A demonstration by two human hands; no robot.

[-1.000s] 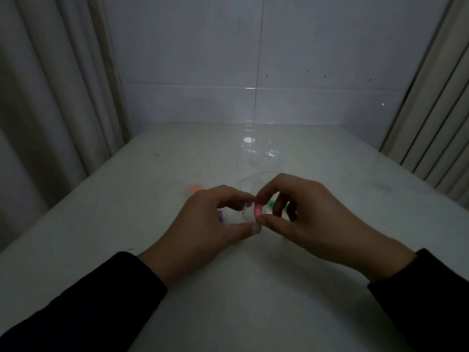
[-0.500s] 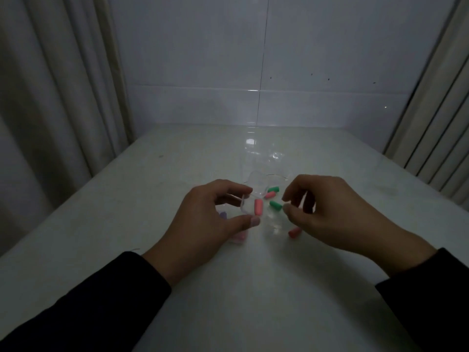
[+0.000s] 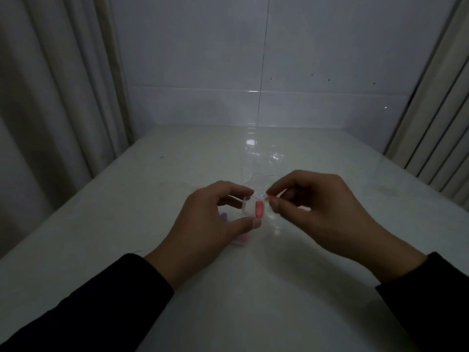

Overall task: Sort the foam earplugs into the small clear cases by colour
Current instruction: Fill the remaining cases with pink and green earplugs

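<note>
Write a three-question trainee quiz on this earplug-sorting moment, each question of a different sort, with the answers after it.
1. True or false: the left hand holds the small clear case between thumb and fingers.
2. What colour is the earplug seen inside that case? A) green B) pink-red C) blue
3. Fill in: the right hand pinches a small pink piece at the case's ____ edge.

Key
1. True.
2. B. A purple earplug lies on the table beside the left hand, outside the case.
3. Upper right. The piece is too small to identify surely; it looks like another pink earplug.
</note>
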